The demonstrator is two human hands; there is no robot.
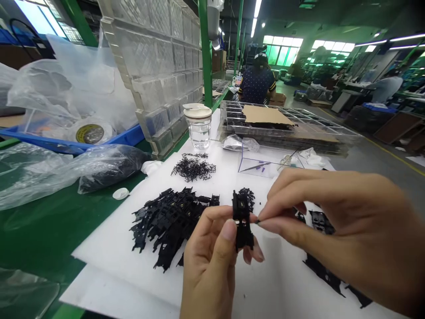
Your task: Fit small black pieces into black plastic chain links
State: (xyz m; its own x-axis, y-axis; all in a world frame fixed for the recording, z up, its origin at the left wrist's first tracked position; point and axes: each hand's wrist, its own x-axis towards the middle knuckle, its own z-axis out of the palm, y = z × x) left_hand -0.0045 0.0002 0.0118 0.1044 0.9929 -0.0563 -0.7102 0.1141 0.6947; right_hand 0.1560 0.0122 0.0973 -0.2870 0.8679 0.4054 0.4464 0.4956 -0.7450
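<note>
My left hand [215, 252] holds a black plastic part [243, 221] upright between thumb and fingers, over the white work surface [133, 283]. At the part's right side, my right hand [335, 221] pinches a tiny dark piece [257, 222] between thumb and forefinger. A large heap of similar black parts [169, 221] lies to the left. Behind it sits a pile of thin black pieces [192, 168]. Small black bits [247, 195] are heaped just behind the held part. More black parts [327, 274] lie at the right, partly hidden by my right hand.
A lidded glass jar [199, 128] and a clear box [259, 164] stand farther back. Stacked clear trays [279, 128] bear cardboard. At left are a blue bin [129, 136], plastic bags [109, 170] and a tall divided rack [159, 66]. A person [257, 82] sits beyond.
</note>
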